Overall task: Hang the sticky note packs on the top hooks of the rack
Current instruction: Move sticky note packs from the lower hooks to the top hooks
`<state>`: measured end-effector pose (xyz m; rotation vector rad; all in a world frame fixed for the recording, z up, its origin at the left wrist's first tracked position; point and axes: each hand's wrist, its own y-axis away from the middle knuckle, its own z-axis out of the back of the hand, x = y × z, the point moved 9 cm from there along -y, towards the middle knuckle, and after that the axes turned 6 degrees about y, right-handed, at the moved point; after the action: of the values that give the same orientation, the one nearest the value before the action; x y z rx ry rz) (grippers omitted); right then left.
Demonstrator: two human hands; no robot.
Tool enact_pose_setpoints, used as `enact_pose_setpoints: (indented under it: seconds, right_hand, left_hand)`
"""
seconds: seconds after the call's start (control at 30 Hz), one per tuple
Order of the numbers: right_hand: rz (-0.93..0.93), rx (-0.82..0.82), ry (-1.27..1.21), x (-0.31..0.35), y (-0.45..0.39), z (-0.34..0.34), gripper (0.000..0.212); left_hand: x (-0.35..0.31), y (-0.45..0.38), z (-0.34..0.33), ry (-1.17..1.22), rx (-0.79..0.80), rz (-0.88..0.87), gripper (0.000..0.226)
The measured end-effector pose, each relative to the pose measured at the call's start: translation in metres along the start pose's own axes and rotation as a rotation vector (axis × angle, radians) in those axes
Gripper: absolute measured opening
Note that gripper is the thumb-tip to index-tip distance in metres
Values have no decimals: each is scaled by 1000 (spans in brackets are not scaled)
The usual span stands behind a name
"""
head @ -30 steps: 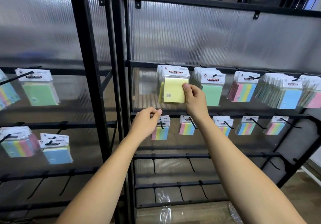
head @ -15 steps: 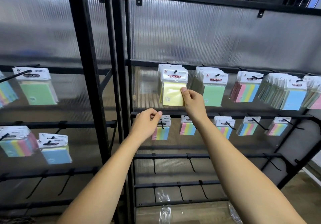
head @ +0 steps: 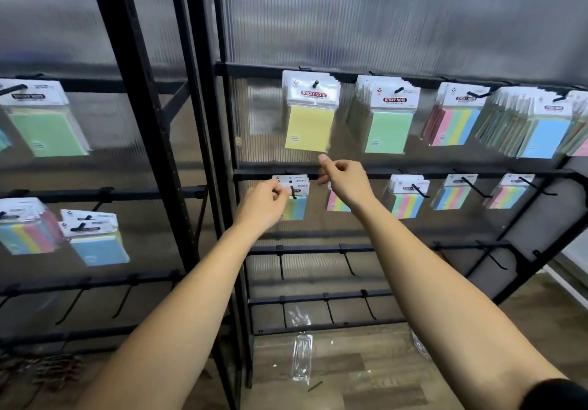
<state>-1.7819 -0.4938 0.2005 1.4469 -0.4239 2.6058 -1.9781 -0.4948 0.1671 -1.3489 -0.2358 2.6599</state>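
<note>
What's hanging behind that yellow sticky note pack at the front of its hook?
Behind the yellow sticky note pack, white header cards of more packs peek out on the same top hook. Their note colours and number are covered. Behind them is the ribbed translucent panel.

A stationery shop: black metal display racks (head: 203, 123) with peg hooks (head: 471, 187) carrying packaged pastel sticky note packs (head: 310, 113).
</note>
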Motion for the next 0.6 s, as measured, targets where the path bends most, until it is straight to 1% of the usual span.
enact_pose_setpoints:
  seconds: [0.13,0.23,0.3,0.4,0.5,0.53,0.6]
  right_hand:
    - [-107,154,51,-47,3,-16,33]
    - [-195,226,97,-88,2,-24,28]
    - [-241,233,123,-111,0,-24,26]
    - [-285,194,121,-138,-13,-19,25]
    - [-305,145,162,-156,-30,-12,19]
    - [-310,135,185,-159,-35,-9,22]
    - [-328,131,212,-165,-42,-6,43]
  left_hand:
    - [32,0,-27,-16,72,89,26]
    - [39,2,-40,-81,79,111,25]
    - [44,1,-48,-122,83,135,23]
    - [55,-5,-56,-166,78,176,20]
    - [65,-12,-59,-225,58,209,27]
    - [67,-15,-60,-244,50,215,31]
    - [70,-20,-64,-280,40,237,40]
